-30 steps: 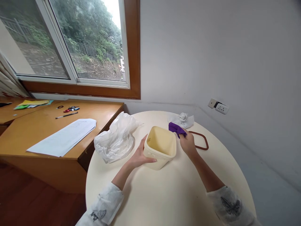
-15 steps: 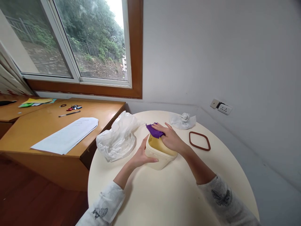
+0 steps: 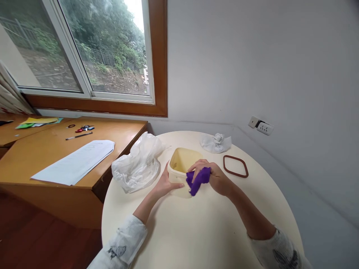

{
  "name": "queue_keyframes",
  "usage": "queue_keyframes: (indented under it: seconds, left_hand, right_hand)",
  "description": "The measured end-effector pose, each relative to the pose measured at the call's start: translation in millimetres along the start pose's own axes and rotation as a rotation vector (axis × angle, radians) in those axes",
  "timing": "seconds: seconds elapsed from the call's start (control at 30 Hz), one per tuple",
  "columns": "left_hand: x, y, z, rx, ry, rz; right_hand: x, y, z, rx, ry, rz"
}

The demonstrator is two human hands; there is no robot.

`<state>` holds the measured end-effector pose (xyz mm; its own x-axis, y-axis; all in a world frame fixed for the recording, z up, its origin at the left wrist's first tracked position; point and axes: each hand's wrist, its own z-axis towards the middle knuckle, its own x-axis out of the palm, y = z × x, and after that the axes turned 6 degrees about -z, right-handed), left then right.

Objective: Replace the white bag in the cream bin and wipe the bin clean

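At the near right corner of the yellow tub [image 3: 177,178], the right grip [image 3: 217,180] holds a bunched purple cloth [image 3: 200,180]; the left grip [image 3: 163,185] clasps the tub's left side, thumb across its front wall. Should that clasp slacken, a push from the right could slide or tip the tub, seemingly resting on the worktop [image 3: 202,231]. The tub's mouth faces up, its squarish form giving no clear long axis; the cloth's runs down and leftward.
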<state>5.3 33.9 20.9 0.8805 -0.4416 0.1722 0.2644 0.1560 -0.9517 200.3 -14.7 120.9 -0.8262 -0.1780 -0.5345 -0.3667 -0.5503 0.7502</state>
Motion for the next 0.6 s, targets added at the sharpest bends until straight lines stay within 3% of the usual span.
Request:
queue_keyframes:
  seconds: [0.2,0.3,0.43,0.53,0.6]
  left_hand:
    - [-0.6,7.8,3.4,0.044,-0.129,-0.001]
    - [-0.1,13.0,7.3,0.067,-0.192,0.043]
    - [1.4,15.2,13.5,0.078,-0.249,0.104]
    - [1.7,14.7,17.1,0.072,-0.28,0.157]
    - [1.1,14.9,18.5,0.068,-0.288,0.176]
  right_hand:
    - [-22.9,-49.1,-30.6,0.385,-0.406,0.265]
    - [-37.9,-85.8,-45.8,0.539,-0.59,0.216]
    - [-60.8,-123.7,-62.6,0.634,-0.767,0.063]
    - [-74.0,-140.4,-71.8,0.674,-0.82,-0.143]
    - [-76.7,-149.3,-77.7,0.676,-0.744,-0.284]
